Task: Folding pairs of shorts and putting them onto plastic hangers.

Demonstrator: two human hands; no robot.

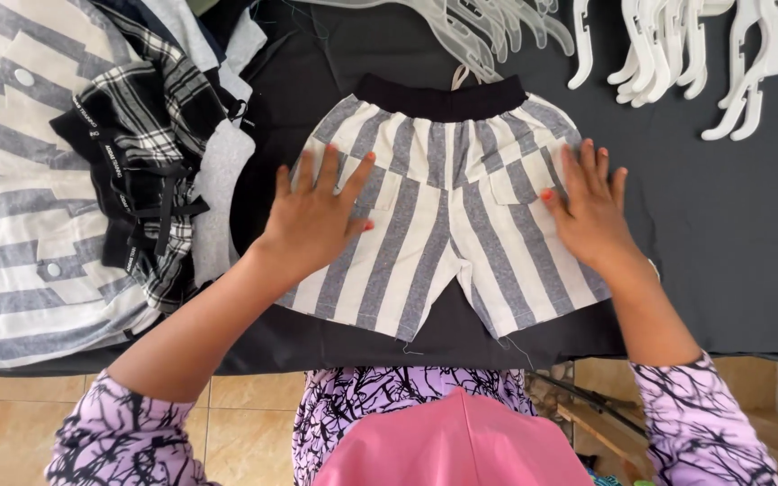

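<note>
Pink garment panel [452,445] and lilac black-patterned sleeves [128,436], nearest the viewer at the bench's near edge. Grey-and-white striped fabric shorts with black waistband [438,229]: spread flat on the black-covered bench [731,225], near its front edge, waistband toward the far edge. Left hand [317,216]: grip released, palm flat on the shorts' left leg. Right hand [592,211]: grip released, palm flat on the right leg. Pile of striped and black-and-white checked clothing [92,180]: left end of the bench. White plastic hangers [668,49]: along the far edge.
</note>
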